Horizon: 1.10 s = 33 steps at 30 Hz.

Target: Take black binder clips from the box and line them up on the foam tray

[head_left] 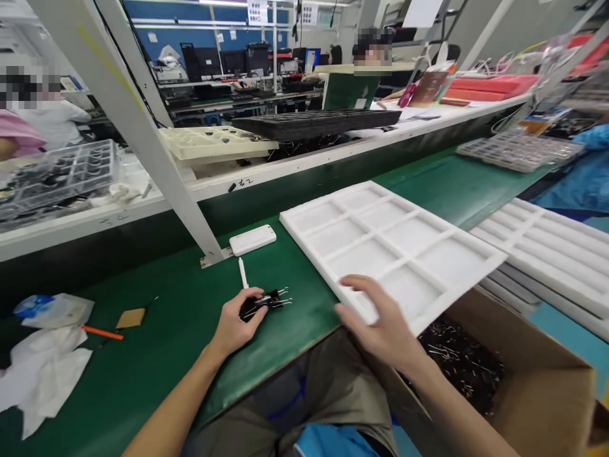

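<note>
My left hand is closed around a few small black parts with thin silver wires, just above the green mat. Wire ends stick out to the right past the fingertips; I cannot make out their exact kind. Over the near edge of a white foam tray with square compartments hovers my right hand, fingers apart and holding nothing. Below the right forearm, an open cardboard box contains many similar black parts with wires. Whether the right fingers touch the tray, I cannot tell.
A white rectangular device and a white pen-like stick lie beyond my left hand. Crumpled tissue and an orange stick are at left. More foam trays are stacked right. A slanted white post rises behind; people sit beyond.
</note>
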Available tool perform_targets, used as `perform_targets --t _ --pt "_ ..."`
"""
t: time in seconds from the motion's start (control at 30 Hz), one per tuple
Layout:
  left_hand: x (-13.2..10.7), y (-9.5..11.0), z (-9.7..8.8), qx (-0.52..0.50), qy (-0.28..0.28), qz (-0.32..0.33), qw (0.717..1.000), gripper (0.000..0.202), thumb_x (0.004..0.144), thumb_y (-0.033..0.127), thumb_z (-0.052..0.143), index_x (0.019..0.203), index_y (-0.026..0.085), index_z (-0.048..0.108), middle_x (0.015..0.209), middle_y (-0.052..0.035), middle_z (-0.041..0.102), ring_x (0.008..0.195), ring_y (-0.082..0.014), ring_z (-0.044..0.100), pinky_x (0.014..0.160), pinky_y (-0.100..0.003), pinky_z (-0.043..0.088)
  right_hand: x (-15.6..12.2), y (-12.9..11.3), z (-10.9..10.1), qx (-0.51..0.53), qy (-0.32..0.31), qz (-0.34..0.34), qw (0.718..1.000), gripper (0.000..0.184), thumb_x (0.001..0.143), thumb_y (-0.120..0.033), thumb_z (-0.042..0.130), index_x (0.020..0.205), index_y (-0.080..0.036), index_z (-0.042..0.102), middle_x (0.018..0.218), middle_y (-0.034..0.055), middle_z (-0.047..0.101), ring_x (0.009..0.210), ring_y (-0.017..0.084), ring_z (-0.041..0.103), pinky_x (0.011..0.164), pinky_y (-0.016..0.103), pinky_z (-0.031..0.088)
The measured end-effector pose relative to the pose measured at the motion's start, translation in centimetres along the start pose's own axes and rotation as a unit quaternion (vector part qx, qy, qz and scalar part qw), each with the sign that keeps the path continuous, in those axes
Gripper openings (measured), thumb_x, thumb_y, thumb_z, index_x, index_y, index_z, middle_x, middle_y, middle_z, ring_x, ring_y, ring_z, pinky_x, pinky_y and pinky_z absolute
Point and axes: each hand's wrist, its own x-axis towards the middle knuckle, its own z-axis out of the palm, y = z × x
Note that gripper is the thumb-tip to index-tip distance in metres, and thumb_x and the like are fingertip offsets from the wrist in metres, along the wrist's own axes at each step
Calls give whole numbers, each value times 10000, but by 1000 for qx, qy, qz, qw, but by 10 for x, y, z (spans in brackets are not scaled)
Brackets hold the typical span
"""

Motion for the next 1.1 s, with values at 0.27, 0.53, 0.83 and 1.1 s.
perform_targets --t 0.27,0.53,0.83,1.1 --pt "-3 0 -3 -95 -50 -14 994 284 876 372 677 1100 199 647 1036 -86 712 928 -223 695 853 -341 564 68 -15 90 35 -369 -117 921 328 842 -269 716 1169 -253 715 1033 43 696 930 294 660 839 405 540" --pt "14 -14 -11 -187 78 -61 977 530 860 408 699 1330 230 532 1319 -141 603 1126 -284 646 890 -372 559 151 70 38 196 -207 114 952 264 774 -380 746 962 -195 718 841 15 704 738 207 654 688 298 547" --pt "29 -52 -19 -110 152 -203 961 576 753 535 763 1210 202 656 1097 -84 697 1040 -279 668 843 -350 595 291 240 -100 -75 183 259 945 235 778 -192 718 993 -100 699 936 136 712 841 251 680 797 335 556" --pt "36 -64 -22 -125 177 -303 928 647 667 592 808 1158 187 692 1040 -96 717 866 -276 698 611 -302 619 343 326 -123 -268 169 220 923 352 822 -209 709 1164 -135 742 1091 145 705 1048 309 614 915 342 461"
